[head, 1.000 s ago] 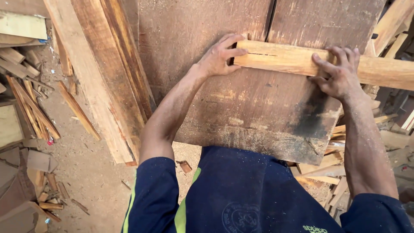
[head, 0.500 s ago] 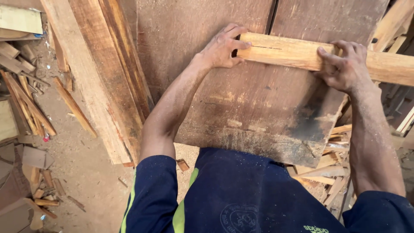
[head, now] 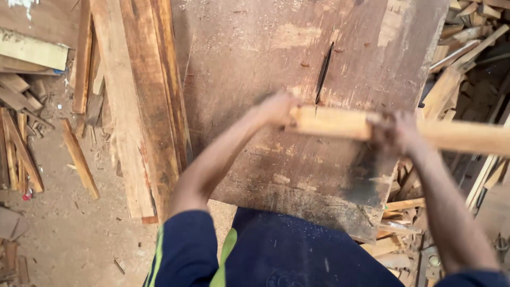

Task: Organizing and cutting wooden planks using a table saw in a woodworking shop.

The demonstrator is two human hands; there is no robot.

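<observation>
Both hands grip one pale wooden strip (head: 340,123) lying crosswise over the brown bench (head: 255,58). Left hand (head: 277,108) closes around its left end; right hand (head: 394,133), blurred, wraps it further right. Light yellow and rough-sawn, the strip runs long and narrow off the right edge, just near a dark saw slot (head: 323,72) in the bench top. Stacked planks (head: 143,101) lean left of the bench, with offcuts (head: 21,143) scattered on the dusty floor.
</observation>
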